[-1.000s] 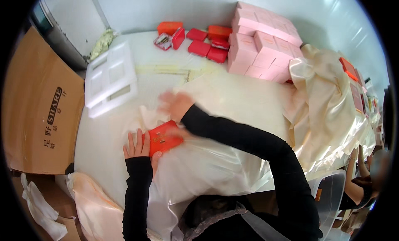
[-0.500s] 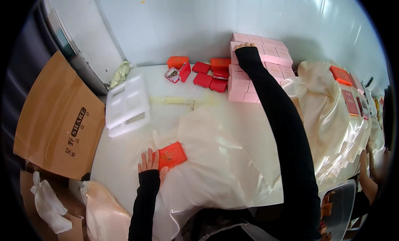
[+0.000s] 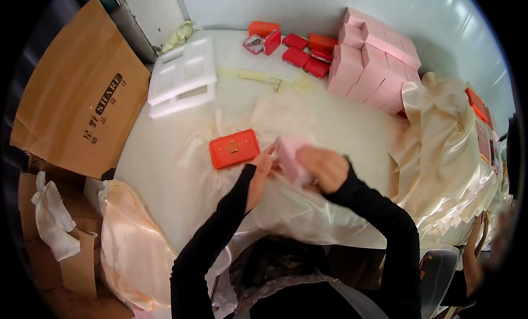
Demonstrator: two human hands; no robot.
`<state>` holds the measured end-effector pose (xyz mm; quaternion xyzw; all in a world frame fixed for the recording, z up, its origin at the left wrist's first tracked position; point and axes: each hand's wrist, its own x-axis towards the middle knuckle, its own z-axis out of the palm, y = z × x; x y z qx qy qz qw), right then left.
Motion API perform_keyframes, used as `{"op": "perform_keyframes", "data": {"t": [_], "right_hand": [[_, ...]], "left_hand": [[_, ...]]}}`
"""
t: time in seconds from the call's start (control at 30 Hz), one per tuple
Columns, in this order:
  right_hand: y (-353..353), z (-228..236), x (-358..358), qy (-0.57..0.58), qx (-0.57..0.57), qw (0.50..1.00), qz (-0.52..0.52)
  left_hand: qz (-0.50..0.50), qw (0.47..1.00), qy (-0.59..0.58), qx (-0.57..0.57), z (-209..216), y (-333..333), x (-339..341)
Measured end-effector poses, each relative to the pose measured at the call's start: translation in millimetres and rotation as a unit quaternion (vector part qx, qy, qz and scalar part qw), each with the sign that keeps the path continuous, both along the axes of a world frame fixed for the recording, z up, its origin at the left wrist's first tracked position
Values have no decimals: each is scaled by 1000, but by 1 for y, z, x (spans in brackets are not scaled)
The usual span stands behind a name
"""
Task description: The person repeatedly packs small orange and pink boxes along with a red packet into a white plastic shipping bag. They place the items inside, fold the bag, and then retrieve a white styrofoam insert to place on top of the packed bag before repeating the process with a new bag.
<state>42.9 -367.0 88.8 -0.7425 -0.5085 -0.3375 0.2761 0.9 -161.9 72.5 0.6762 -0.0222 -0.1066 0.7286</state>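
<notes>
A small pink box (image 3: 291, 159) is held tilted above the cream satin cloth, a little blurred by motion. My right hand (image 3: 324, 168) grips it from the right with the fingers over its side. Against its left edge, my left hand (image 3: 259, 179) holds it with closed fingers, partly hidden. Just left of my left hand, a flat red-orange box (image 3: 234, 148) with gold print lies on the cloth (image 3: 313, 209), touched by neither hand.
Stacked pink boxes (image 3: 374, 66) stand at the back right, beside several small red cases (image 3: 297, 57). White foam trays (image 3: 181, 71) lie at the left, near a large cardboard carton (image 3: 77, 93). Satin cloth (image 3: 440, 148) is heaped at right. Another person's arm (image 3: 473, 253) shows at far right.
My right hand has come back from the pink stack with a pink box. My left hand has left the red-orange box and moved right to the pink one. The view has shifted.
</notes>
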Motion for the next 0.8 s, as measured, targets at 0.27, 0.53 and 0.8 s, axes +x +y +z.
{"op": "perform_keyframes", "data": {"t": [0.27,0.53,0.8], "right_hand": [[6,-17,62,85,-174,981,-2],[21,-50,59,23,-199,980,-5],[15,-51,96,321,-170,925,113]], "left_hand": [[-15,742,-425,518,-27,13,20],[30,798,-413,439,-42,23,25],[20,785,-305,538,-4,22,49]]}}
